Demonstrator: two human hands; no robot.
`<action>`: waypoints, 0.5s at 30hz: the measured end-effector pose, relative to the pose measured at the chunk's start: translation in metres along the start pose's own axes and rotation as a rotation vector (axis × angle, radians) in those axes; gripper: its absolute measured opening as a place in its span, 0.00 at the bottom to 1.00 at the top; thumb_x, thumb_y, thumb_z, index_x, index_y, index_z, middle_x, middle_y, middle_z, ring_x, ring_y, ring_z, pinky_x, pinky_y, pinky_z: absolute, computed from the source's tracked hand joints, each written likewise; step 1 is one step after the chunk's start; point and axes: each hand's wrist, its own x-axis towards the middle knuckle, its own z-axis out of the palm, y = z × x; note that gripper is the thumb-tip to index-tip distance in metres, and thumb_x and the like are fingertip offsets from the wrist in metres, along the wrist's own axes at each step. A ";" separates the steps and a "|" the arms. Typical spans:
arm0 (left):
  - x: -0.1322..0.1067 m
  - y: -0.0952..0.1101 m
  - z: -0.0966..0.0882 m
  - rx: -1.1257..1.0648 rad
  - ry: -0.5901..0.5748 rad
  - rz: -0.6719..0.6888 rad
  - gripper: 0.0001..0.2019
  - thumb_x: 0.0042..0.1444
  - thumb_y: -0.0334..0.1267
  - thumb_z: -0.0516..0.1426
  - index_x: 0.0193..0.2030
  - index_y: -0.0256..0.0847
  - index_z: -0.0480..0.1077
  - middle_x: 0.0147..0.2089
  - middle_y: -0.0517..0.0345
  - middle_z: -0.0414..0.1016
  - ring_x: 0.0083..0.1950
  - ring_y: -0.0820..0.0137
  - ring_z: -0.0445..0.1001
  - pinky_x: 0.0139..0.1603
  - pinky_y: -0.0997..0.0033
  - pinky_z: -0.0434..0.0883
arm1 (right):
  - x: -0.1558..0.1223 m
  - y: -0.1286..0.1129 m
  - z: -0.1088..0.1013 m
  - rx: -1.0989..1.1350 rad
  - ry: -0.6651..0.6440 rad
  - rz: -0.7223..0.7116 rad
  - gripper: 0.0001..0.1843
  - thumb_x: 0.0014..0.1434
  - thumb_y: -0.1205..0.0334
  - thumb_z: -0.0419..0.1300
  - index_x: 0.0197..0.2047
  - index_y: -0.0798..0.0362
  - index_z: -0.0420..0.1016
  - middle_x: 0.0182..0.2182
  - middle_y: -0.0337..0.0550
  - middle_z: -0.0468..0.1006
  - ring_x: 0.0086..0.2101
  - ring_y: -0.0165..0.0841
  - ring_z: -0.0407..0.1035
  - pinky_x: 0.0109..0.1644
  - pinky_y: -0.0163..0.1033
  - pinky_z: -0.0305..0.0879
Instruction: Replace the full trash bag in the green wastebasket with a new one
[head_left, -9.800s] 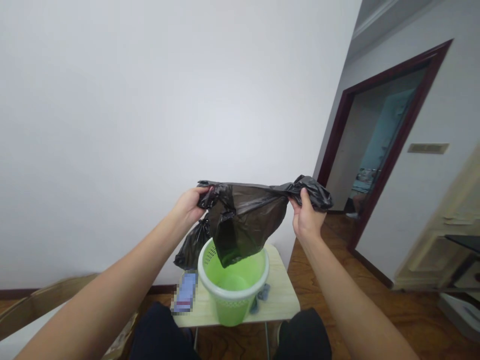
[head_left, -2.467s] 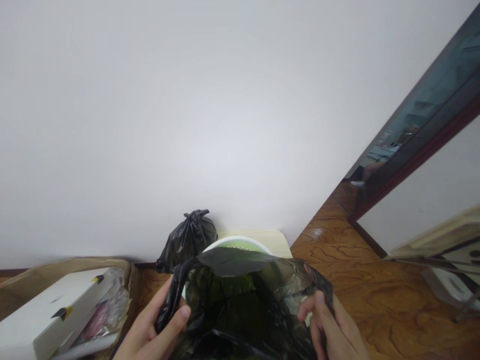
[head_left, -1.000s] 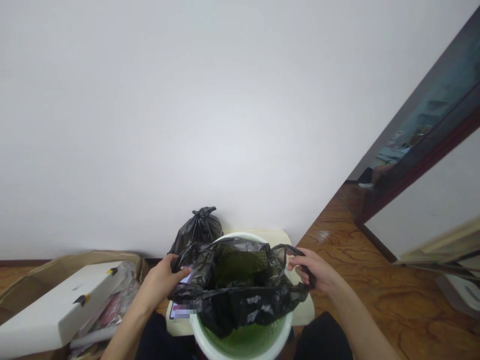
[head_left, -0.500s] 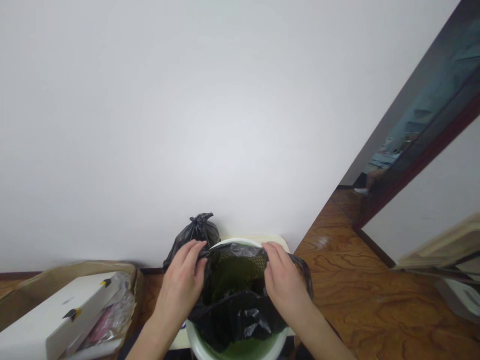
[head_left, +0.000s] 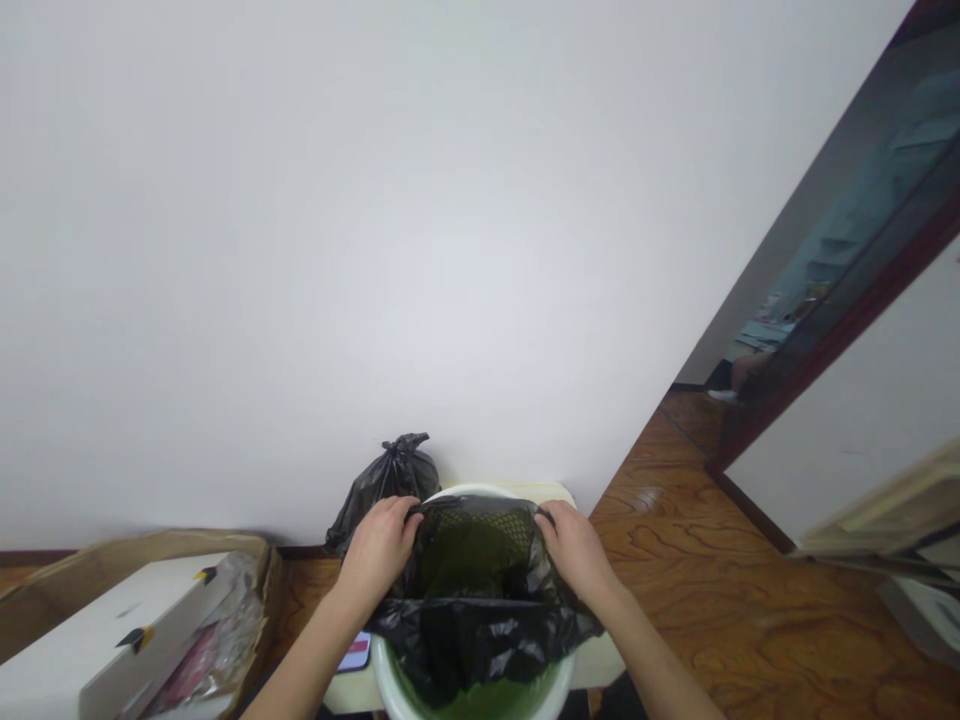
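Observation:
A green waste bin with a white rim [head_left: 469,493] stands on a small pale table [head_left: 600,662] in front of me. A black bin bag [head_left: 480,625] lies open in the bin, its near edge folded over the near rim. My left hand [head_left: 380,547] grips the bag's far left edge at the rim, fingers curled. On the far right edge my right hand [head_left: 574,547] does the same. A second, tied black bag [head_left: 382,482] sits behind the bin by the wall.
A cardboard box [head_left: 82,585] with a white box and plastic wrap stands on the floor at the left. A phone [head_left: 354,652] lies on the table by my left forearm. A white wall is close ahead. Wooden floor and a dark-framed doorway [head_left: 832,320] lie to the right.
The bag went from being held up above the bin to lying inside it. In the last second my hands moved from the bag's sides to its far edge at the rim.

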 end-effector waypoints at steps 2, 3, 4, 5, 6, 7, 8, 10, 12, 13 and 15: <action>0.005 -0.001 -0.001 -0.039 -0.027 -0.022 0.15 0.61 0.42 0.49 0.40 0.38 0.76 0.41 0.48 0.79 0.45 0.59 0.75 0.51 0.59 0.69 | 0.005 0.003 0.001 0.051 0.001 0.000 0.15 0.64 0.61 0.47 0.34 0.52 0.74 0.33 0.47 0.77 0.36 0.39 0.70 0.42 0.41 0.63; 0.008 -0.002 -0.001 -0.062 -0.039 -0.041 0.16 0.61 0.43 0.49 0.38 0.38 0.76 0.40 0.48 0.79 0.44 0.60 0.75 0.50 0.60 0.69 | 0.009 0.005 0.002 0.085 -0.005 0.007 0.15 0.64 0.60 0.47 0.33 0.52 0.73 0.31 0.46 0.77 0.35 0.38 0.70 0.41 0.40 0.62; 0.010 -0.003 -0.001 -0.086 -0.052 -0.066 0.16 0.60 0.43 0.49 0.36 0.39 0.76 0.39 0.49 0.79 0.43 0.60 0.75 0.49 0.61 0.68 | 0.013 0.008 0.002 0.126 -0.015 0.019 0.15 0.63 0.59 0.48 0.32 0.52 0.73 0.30 0.45 0.77 0.34 0.38 0.70 0.41 0.40 0.62; 0.013 -0.005 -0.001 -0.111 -0.067 -0.093 0.17 0.60 0.44 0.50 0.35 0.39 0.76 0.39 0.49 0.79 0.42 0.60 0.75 0.48 0.62 0.68 | 0.017 0.010 0.002 0.172 -0.027 0.035 0.15 0.62 0.57 0.49 0.31 0.52 0.73 0.29 0.44 0.76 0.34 0.37 0.69 0.40 0.40 0.61; 0.017 -0.006 -0.001 -0.138 -0.083 -0.118 0.16 0.59 0.44 0.50 0.34 0.39 0.77 0.38 0.49 0.79 0.41 0.60 0.75 0.47 0.62 0.68 | 0.021 0.013 0.003 0.219 -0.041 0.055 0.14 0.61 0.56 0.50 0.31 0.52 0.73 0.29 0.43 0.76 0.33 0.36 0.69 0.39 0.39 0.61; 0.020 -0.008 -0.001 -0.164 -0.099 -0.135 0.16 0.58 0.45 0.51 0.33 0.39 0.77 0.38 0.49 0.79 0.41 0.60 0.75 0.46 0.63 0.67 | 0.025 0.016 0.004 0.268 -0.059 0.075 0.14 0.60 0.55 0.50 0.30 0.52 0.72 0.27 0.42 0.75 0.32 0.36 0.68 0.38 0.38 0.60; 0.023 -0.010 0.000 -0.192 -0.112 -0.147 0.16 0.58 0.46 0.51 0.33 0.39 0.77 0.38 0.50 0.79 0.41 0.60 0.75 0.46 0.63 0.67 | 0.029 0.019 0.005 0.321 -0.077 0.094 0.14 0.59 0.54 0.51 0.29 0.52 0.72 0.26 0.41 0.74 0.31 0.35 0.67 0.37 0.38 0.60; 0.029 -0.014 0.002 -0.262 -0.136 -0.160 0.17 0.56 0.47 0.52 0.32 0.40 0.77 0.38 0.50 0.79 0.41 0.60 0.75 0.45 0.64 0.66 | 0.036 0.025 0.008 0.442 -0.126 0.130 0.16 0.57 0.50 0.54 0.27 0.53 0.70 0.23 0.38 0.71 0.28 0.32 0.64 0.34 0.36 0.58; 0.035 -0.020 0.006 -0.341 -0.154 -0.174 0.17 0.55 0.49 0.53 0.31 0.40 0.77 0.37 0.51 0.80 0.41 0.60 0.75 0.45 0.65 0.66 | 0.040 0.030 0.012 0.580 -0.187 0.163 0.17 0.55 0.47 0.56 0.26 0.53 0.68 0.21 0.36 0.68 0.25 0.30 0.61 0.31 0.35 0.56; 0.037 -0.022 0.008 -0.384 -0.165 -0.184 0.17 0.55 0.50 0.53 0.30 0.40 0.77 0.36 0.52 0.80 0.41 0.60 0.75 0.44 0.66 0.66 | 0.042 0.033 0.013 0.644 -0.216 0.183 0.18 0.54 0.46 0.58 0.26 0.53 0.68 0.20 0.35 0.67 0.24 0.28 0.60 0.30 0.34 0.54; 0.040 -0.028 0.013 -0.467 -0.184 -0.207 0.18 0.54 0.52 0.54 0.28 0.39 0.76 0.33 0.53 0.79 0.39 0.61 0.75 0.42 0.67 0.66 | 0.044 0.037 0.017 0.750 -0.269 0.236 0.18 0.52 0.46 0.60 0.26 0.53 0.68 0.19 0.33 0.65 0.22 0.26 0.58 0.28 0.33 0.52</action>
